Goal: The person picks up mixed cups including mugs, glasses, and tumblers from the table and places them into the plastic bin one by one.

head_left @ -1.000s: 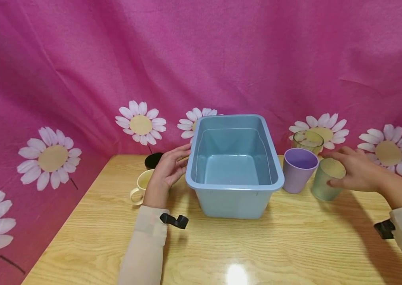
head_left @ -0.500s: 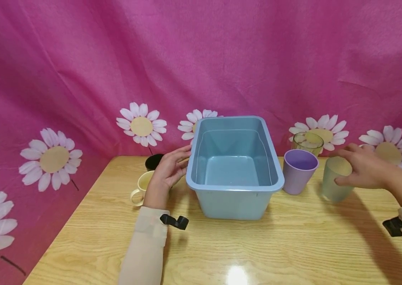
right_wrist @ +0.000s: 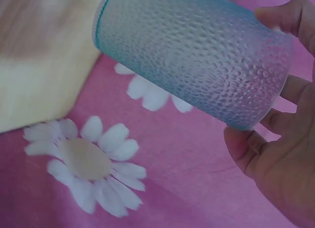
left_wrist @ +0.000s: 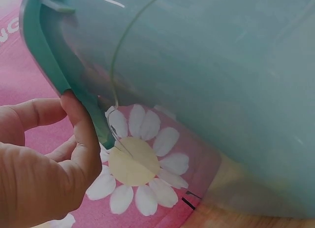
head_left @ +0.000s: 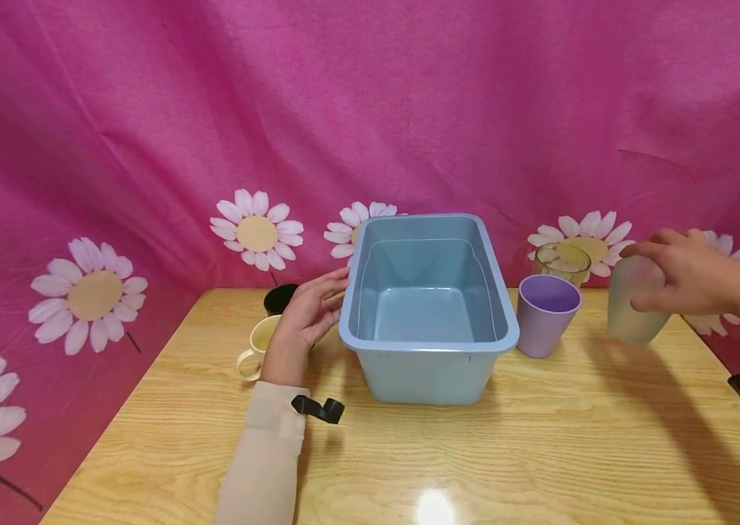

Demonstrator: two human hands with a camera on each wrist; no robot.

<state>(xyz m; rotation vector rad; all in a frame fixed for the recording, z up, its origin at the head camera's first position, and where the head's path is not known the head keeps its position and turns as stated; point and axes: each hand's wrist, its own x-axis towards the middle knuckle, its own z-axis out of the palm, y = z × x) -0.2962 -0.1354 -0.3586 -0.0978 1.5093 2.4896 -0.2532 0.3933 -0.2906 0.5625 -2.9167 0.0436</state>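
Note:
A light blue plastic tub stands on the wooden table in the head view. My left hand holds its left rim with the fingertips, and the left wrist view shows the thumb and fingers at the tub's edge. At the right, my right hand grips a frosted glass tumbler around its upper end, raised above the table. The right wrist view shows the tumbler's dimpled surface, with thumb and fingers on opposite sides. A purple cup stands between the tub and the tumbler.
Behind the purple cup is a clear yellowish glass. Left of the tub stand a cream mug and a black cup, partly hidden by my left hand. A pink flowered cloth hangs behind the table.
My right hand has carried the tumbler rightward, away from the purple cup, and lifted it off the table. My left hand stays at the tub's rim.

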